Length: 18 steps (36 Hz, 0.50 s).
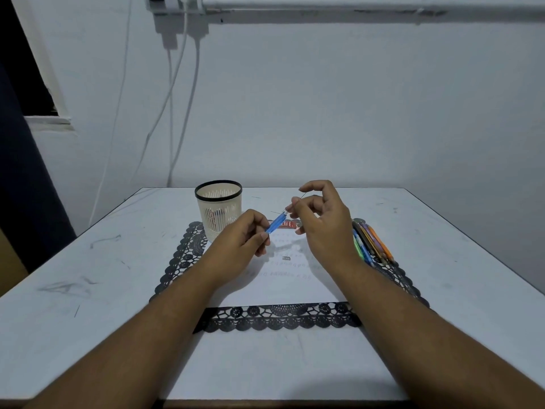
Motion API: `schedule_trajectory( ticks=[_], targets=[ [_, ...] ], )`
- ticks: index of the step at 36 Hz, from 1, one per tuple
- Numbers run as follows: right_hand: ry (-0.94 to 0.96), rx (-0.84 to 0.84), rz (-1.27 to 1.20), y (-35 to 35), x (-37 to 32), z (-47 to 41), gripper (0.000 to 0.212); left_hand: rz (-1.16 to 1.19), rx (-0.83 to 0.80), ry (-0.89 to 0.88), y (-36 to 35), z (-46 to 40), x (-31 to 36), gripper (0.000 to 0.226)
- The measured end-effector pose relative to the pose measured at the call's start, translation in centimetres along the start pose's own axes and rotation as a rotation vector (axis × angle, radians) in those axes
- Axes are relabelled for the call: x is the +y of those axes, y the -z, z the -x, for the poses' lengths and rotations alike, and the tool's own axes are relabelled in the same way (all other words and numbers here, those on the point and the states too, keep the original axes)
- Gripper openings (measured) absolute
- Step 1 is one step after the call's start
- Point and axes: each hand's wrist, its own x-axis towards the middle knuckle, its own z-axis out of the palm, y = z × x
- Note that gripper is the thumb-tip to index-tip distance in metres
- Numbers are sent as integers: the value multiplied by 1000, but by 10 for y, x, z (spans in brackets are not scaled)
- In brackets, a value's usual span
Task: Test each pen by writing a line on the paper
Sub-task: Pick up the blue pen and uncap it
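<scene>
Midway: my left hand grips a blue pen; right fingertips pinch its tip.
Faint lines mark the paper below; more pens wait right of my grip.

A white table stands against a pale wall with hanging cables.

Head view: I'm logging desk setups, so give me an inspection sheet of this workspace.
Surface: scuffed white table, black lace mat.
Job's things: blue pen above white written-on paper; coloured pens lying at the right.
Clutter: cream slotted pen holder, red packet, small grey piece.
Grippers: left hand holds the pen; right hand pinches its tip.
Cables: white cables on the wall.
Surroundings: dark curtain.
</scene>
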Motion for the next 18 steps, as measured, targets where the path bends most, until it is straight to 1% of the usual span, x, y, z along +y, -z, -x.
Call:
schedule_trajectory(
  ticks=[4,7,10,13,15,18],
  targets=[
    [7,-16,82,0,7,0,3,13,2,2,0,0,0,12],
    [40,-67,171,0,13,-3,10,0,5,-2,1,1,-1,11],
    [38,-110,205,3,16,-5,12,-3,6,-2,1,0,-2,11],
    [-5,-89,164,7,17,-7,15,-2,10,3,1,0,-2,12],
    [-32,-91,164,10,19,-9,13,-9,14,7,2,1,-2,12],
    [-128,-194,284,15,26,-16,11,-31,21,8,3,0,-3,11]
  ],
)
